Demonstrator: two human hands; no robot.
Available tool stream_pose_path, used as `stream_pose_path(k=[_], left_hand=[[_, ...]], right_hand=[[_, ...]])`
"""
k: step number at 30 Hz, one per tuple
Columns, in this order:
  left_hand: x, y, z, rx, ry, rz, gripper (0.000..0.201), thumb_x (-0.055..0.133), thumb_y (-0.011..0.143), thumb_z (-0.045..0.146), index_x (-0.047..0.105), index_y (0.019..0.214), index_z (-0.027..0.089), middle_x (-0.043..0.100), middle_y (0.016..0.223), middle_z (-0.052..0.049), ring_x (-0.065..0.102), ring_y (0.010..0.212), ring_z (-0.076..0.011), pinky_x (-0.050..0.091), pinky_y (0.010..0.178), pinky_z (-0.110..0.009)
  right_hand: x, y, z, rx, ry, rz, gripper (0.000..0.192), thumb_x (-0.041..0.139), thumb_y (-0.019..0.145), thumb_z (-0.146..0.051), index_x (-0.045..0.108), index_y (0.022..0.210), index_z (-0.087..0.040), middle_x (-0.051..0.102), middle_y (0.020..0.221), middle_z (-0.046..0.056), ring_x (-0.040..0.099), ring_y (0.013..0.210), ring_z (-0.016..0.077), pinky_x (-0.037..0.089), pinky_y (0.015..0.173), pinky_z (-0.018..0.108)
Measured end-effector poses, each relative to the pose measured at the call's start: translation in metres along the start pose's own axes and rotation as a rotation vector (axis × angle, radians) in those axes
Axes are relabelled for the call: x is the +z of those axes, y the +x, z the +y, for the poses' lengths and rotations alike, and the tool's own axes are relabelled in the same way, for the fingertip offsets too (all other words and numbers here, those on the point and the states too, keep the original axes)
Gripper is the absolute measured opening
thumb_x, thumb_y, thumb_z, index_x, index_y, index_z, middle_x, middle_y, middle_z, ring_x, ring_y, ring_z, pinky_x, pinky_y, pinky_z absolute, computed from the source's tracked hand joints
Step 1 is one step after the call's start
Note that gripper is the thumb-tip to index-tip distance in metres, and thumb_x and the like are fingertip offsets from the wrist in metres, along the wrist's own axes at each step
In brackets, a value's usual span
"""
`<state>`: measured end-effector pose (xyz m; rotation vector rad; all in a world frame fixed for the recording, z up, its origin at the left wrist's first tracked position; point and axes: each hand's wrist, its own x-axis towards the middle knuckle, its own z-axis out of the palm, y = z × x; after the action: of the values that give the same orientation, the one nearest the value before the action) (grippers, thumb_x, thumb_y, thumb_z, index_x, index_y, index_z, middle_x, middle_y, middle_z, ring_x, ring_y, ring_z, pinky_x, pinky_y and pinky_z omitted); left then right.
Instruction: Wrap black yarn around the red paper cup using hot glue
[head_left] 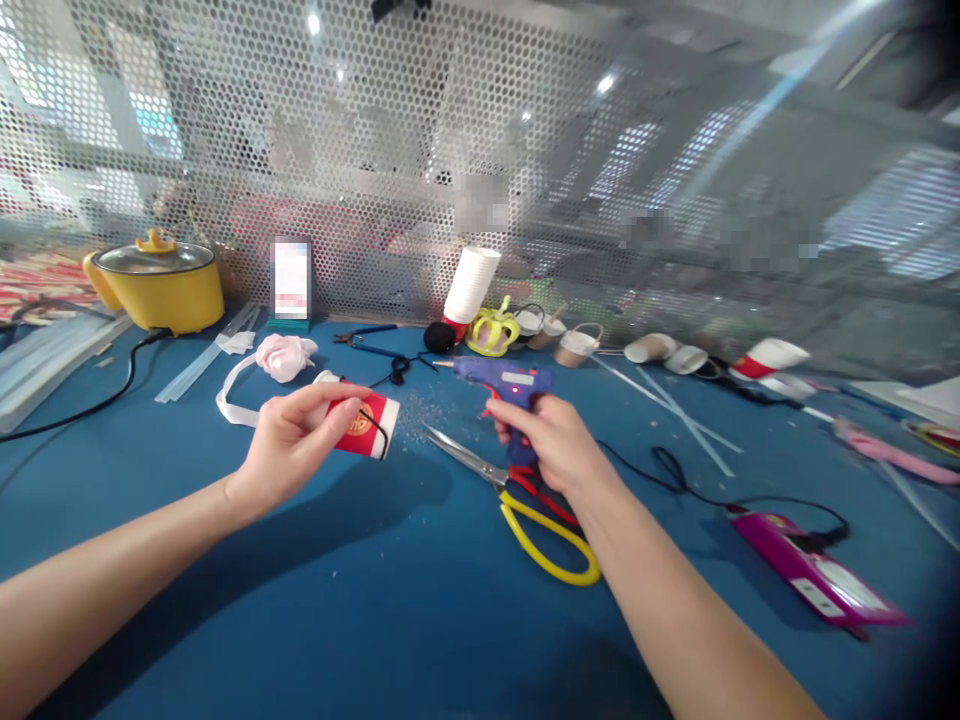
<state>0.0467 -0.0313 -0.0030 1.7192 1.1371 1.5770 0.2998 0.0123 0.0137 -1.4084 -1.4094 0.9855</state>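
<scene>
At nine o'clock from the glue gun (493,375) gripped in the right hand (561,440), the left hand (294,440) pinches a red cup (364,437): gluing, I'd say, which calls for bringing the nozzle (445,364) closer.

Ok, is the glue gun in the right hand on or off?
Apparently on: the glue gun shows a small glowing red light on its side.

craft workshop: glue gun (506,378), large scissors (491,474), blue worktable (337,640)
</scene>
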Motion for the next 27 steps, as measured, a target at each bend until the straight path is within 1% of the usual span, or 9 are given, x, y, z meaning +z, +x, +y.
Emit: stream_pose_path(k=[2, 6, 11, 14, 16, 19, 23, 25, 27], left_hand=[[-0.001, 0.000, 0.001, -0.012, -0.007, -0.007, 0.022, 0.057, 0.079, 0.031, 0.069, 0.087, 0.016, 0.065, 0.065, -0.001, 0.054, 0.058, -0.0103, 0.044, 0.053, -0.019], [-0.005, 0.002, 0.000, -0.038, 0.004, -0.011, 0.022, 0.058, 0.078, 0.033, 0.068, 0.088, 0.016, 0.068, 0.077, -0.003, 0.057, 0.063, -0.0119, 0.046, 0.057, -0.021], [-0.007, 0.004, -0.001, -0.035, -0.001, -0.005, 0.022, 0.057, 0.079, 0.033, 0.068, 0.089, 0.017, 0.068, 0.078, -0.002, 0.058, 0.066, -0.0121, 0.046, 0.058, -0.021], [-0.006, 0.004, 0.000, -0.026, -0.017, -0.013, 0.022, 0.057, 0.079, 0.033, 0.068, 0.089, 0.018, 0.068, 0.079, -0.002, 0.059, 0.066, -0.0124, 0.046, 0.057, -0.021], [-0.005, 0.004, 0.002, -0.021, -0.013, -0.016, 0.022, 0.056, 0.079, 0.033, 0.068, 0.088, 0.017, 0.068, 0.078, -0.002, 0.059, 0.067, -0.0128, 0.047, 0.057, -0.021], [-0.003, 0.003, 0.004, -0.017, 0.004, -0.052, 0.023, 0.053, 0.081, 0.033, 0.068, 0.088, 0.017, 0.068, 0.078, -0.002, 0.060, 0.067, -0.0130, 0.047, 0.058, -0.021], [-0.001, 0.002, 0.003, -0.047, 0.016, -0.134, 0.034, 0.043, 0.086, 0.037, 0.068, 0.091, 0.014, 0.068, 0.082, -0.005, 0.059, 0.071, -0.0144, 0.046, 0.061, -0.022], [0.000, 0.001, 0.002, -0.057, 0.035, -0.181, 0.038, 0.037, 0.088, 0.037, 0.067, 0.096, 0.014, 0.068, 0.083, -0.005, 0.059, 0.072, -0.0146, 0.046, 0.062, -0.023], [0.000, -0.001, 0.002, -0.057, 0.062, -0.218, 0.040, 0.035, 0.089, 0.037, 0.065, 0.100, 0.014, 0.068, 0.084, -0.005, 0.059, 0.074, -0.0152, 0.046, 0.066, -0.024]], right_hand=[[-0.010, 0.023, 0.003, 0.013, -0.252, 0.089, 0.015, 0.063, 0.070, -0.028, 0.057, 0.066, -0.015, 0.058, 0.057, -0.001, 0.050, 0.047, 0.0080, 0.038, 0.045, 0.021], [-0.021, 0.055, 0.012, 0.054, -0.410, 0.115, 0.022, 0.059, 0.075, -0.027, 0.053, 0.057, -0.016, 0.051, 0.045, -0.002, 0.044, 0.038, 0.0080, 0.036, 0.041, 0.022], [-0.011, 0.064, 0.035, 0.043, -0.567, 0.111, 0.030, 0.057, 0.076, -0.029, 0.050, 0.050, -0.018, 0.048, 0.039, -0.001, 0.046, 0.037, 0.0109, 0.036, 0.041, 0.024], [-0.002, 0.061, 0.041, -0.032, -0.662, 0.120, 0.033, 0.063, 0.071, -0.026, 0.047, 0.044, -0.019, 0.047, 0.042, 0.001, 0.052, 0.048, 0.0154, 0.038, 0.048, 0.027], [0.005, 0.054, 0.031, -0.115, -0.702, 0.140, 0.024, 0.065, 0.068, -0.021, 0.051, 0.048, -0.019, 0.054, 0.053, 0.004, 0.057, 0.064, 0.0195, 0.041, 0.058, 0.029], [0.019, 0.033, -0.004, -0.257, -0.697, 0.116, 0.008, 0.064, 0.071, -0.022, 0.059, 0.066, -0.017, 0.060, 0.079, 0.007, 0.057, 0.082, 0.0203, 0.042, 0.072, 0.030], [0.048, -0.013, -0.055, -0.608, -0.510, -0.233, 0.014, 0.059, 0.078, -0.031, 0.061, 0.073, -0.018, 0.059, 0.082, 0.003, 0.056, 0.078, 0.0154, 0.043, 0.072, 0.029], [0.063, -0.030, -0.066, -0.650, -0.589, -0.307, 0.013, 0.067, 0.071, -0.030, 0.061, 0.071, -0.018, 0.057, 0.082, 0.003, 0.055, 0.081, 0.0163, 0.043, 0.074, 0.030], [0.075, -0.038, -0.067, -0.613, -0.686, -0.274, 0.012, 0.067, 0.071, -0.026, 0.060, 0.069, -0.017, 0.055, 0.083, 0.004, 0.054, 0.082, 0.0176, 0.042, 0.075, 0.031]])
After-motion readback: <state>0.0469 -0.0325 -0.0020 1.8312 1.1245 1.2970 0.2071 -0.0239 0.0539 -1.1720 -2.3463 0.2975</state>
